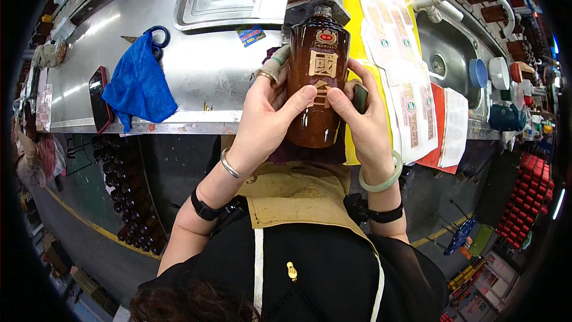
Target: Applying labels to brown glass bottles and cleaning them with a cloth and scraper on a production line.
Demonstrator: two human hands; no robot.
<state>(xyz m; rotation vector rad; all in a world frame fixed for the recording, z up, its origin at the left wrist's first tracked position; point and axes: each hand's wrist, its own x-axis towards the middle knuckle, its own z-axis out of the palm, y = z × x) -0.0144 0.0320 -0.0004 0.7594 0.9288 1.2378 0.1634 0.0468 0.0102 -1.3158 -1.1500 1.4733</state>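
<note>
The brown bottle [314, 120] lies between the two hands above the near edge of the surface [205, 86], its neck pointing far and its base near; whether anything beneath carries its weight cannot be told. The left hand [266, 113] and the right hand [368, 128] curl round its opposite sides, thumbs pressed on the pale characters of the front, the other fingers partly hidden behind. A small dark green thing [360, 98] sits within the right hand, its kind unclear. The bottle looks like glazed or glass ware: stiff, probably fairly heavy, slick where it shines, and liable to chip or break if knocked. The broad straight body seems the best place to hold, with both palms on its sides; the short neck offers much less grip. The base reaches to about the near rim of the surface, so a slip that way could mean a fall. At the far end, a metal block [333, 9] stands close to the neck and limits room. Just right, a yellow sheet [353, 21] and strips of labels [411, 92] crowd the side, with a sink [459, 42] beyond. More open room lies left, before the blue cloth [140, 80] and the phone [97, 98].
</note>
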